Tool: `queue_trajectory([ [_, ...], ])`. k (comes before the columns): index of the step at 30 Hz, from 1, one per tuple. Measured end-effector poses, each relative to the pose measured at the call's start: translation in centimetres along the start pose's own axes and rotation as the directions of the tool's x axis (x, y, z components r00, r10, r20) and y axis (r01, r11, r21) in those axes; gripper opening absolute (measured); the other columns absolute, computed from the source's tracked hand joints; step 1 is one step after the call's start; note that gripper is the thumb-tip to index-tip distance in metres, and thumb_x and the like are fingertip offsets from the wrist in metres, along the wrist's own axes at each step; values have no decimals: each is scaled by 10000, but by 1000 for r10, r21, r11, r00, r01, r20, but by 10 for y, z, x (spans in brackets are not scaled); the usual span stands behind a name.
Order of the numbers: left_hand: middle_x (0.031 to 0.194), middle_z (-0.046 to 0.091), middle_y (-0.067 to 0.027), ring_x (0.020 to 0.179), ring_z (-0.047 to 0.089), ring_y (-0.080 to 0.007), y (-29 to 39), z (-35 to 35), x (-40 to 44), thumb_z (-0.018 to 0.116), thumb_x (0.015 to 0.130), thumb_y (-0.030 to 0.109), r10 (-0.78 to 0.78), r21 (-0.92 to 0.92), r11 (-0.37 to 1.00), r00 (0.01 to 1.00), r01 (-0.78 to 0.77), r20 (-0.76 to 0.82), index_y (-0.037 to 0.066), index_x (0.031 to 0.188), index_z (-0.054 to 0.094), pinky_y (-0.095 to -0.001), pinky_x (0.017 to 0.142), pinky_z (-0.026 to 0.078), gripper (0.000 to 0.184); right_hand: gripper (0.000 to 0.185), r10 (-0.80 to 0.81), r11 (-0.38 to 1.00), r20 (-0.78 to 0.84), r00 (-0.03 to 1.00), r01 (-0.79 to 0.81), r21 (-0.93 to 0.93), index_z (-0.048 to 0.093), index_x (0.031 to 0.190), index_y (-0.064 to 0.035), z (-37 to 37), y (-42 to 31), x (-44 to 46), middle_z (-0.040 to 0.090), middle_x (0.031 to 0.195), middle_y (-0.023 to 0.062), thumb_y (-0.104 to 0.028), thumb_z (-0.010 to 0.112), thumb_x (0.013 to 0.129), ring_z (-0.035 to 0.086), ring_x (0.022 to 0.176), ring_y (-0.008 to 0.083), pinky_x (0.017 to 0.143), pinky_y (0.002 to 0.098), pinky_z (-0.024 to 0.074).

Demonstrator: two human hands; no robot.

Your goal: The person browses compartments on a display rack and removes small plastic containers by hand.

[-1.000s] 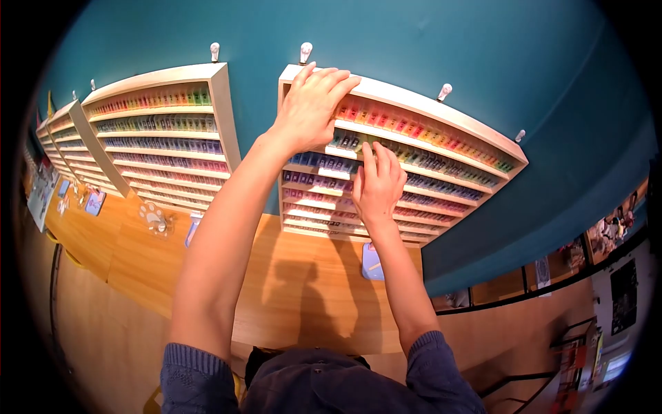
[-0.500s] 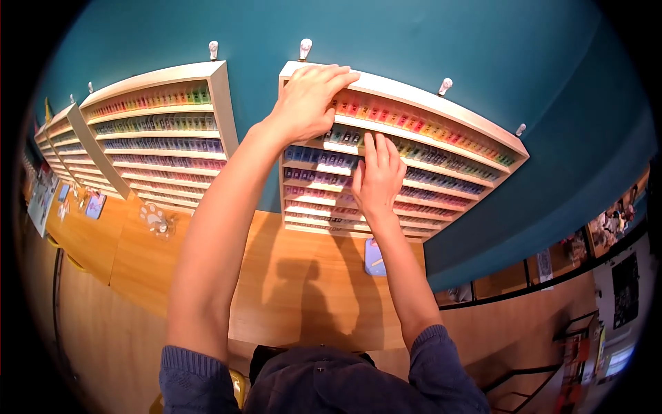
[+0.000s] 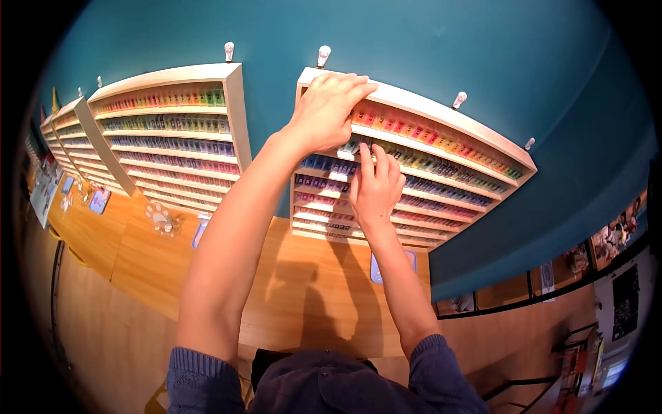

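Observation:
My left hand (image 3: pixel 329 110) rests over the upper left corner of a pale wooden wall rack (image 3: pixel 441 131), its fingers stretched along the top edge and covering part of the upper row. My right hand (image 3: pixel 377 185) is lower, in front of the second row. Its index and middle fingertips touch or nearly touch the small labelled containers (image 3: pixel 417 157) there, thumb apart and pointing up; I cannot make out anything held. Rows of these little coloured containers fill the rack, red to yellow at the top, then green, blue, purple and pink below.
A similar rack (image 3: pixel 236 117) hangs to the left, with more beyond it. Below runs a wooden counter (image 3: pixel 145 259) with a blue-rimmed tray (image 3: pixel 412 260) under my right forearm and a paw-shaped clear item (image 3: pixel 160 219). White lamps (image 3: pixel 324 55) sit above the racks.
The view has shifted, so the racks appear slightly right and lower. My left hand stays on the rack's corner. My right fingertips have shifted a little left along the second row.

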State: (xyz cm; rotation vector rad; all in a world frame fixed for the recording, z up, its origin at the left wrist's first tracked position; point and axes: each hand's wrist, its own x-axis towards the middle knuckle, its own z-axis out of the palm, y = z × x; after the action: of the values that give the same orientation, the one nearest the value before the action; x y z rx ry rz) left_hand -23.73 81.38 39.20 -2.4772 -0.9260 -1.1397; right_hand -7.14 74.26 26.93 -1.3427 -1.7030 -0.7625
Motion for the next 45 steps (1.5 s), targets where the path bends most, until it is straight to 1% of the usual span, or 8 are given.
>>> queue_trajectory([
  [11,1508,538,-97,1414,453,-327,-2,3,0,683,830,38,7,-1,1000,1000,-7,-13,157,1482,521,-485,1221,299,681,582,7,1000,-3,1000,-7,27,604,1426,-97,-4,-5,-14,558,1423,135,-106,699,852,511,1278,323,1002,451,378],
  [21,1471,567,-114,1393,481,-333,-1,5,-1,638,855,18,15,-5,1000,998,-15,-67,143,1468,537,-494,1197,324,633,592,-20,1000,-42,999,20,4,617,1410,-118,-1,6,-5,596,1407,87,-98,701,824,530,1273,310,1010,451,394],
  [25,1457,582,-114,1370,509,-319,1,3,0,615,844,-13,14,-47,999,998,-17,-65,112,1422,575,-486,1176,350,593,563,-29,996,23,999,27,89,608,1407,-81,3,15,9,611,1392,116,-54,682,849,543,1267,335,1047,477,415],
  [27,1458,583,-119,1370,510,-319,1,4,0,610,839,-22,19,-57,998,997,-23,-80,115,1422,576,-478,1176,353,600,518,-8,990,-55,998,15,139,624,1380,-67,2,14,14,615,1397,112,-52,664,864,551,1248,325,1032,470,406],
  [32,1481,580,-117,1390,502,-310,2,6,-1,570,851,-50,-5,-63,998,997,-1,-83,129,1430,588,-473,1191,350,606,451,98,971,-66,993,-81,224,655,1333,-93,0,20,9,669,1054,88,-39,679,886,627,1013,285,932,430,439],
  [36,1484,581,-108,1393,501,-306,1,2,0,557,857,-56,-14,-53,999,999,12,-38,132,1433,588,-466,1196,346,606,431,95,970,18,995,-97,223,655,1337,-113,5,22,8,625,929,62,-76,693,910,619,928,258,880,415,434],
  [40,1479,587,-103,1393,502,-297,1,3,0,539,864,-65,-19,-75,997,999,16,-49,135,1424,599,-449,1198,346,598,395,74,983,124,990,-93,160,665,1320,-122,8,18,16,633,934,57,-121,703,927,627,907,255,866,410,436],
  [45,1468,597,-99,1395,502,-285,1,5,-2,538,880,-58,-31,-101,995,994,21,-102,138,1415,608,-441,1198,343,574,338,70,984,41,997,-76,159,709,1248,-123,9,21,16,656,942,42,-119,723,911,631,852,233,820,388,430],
])
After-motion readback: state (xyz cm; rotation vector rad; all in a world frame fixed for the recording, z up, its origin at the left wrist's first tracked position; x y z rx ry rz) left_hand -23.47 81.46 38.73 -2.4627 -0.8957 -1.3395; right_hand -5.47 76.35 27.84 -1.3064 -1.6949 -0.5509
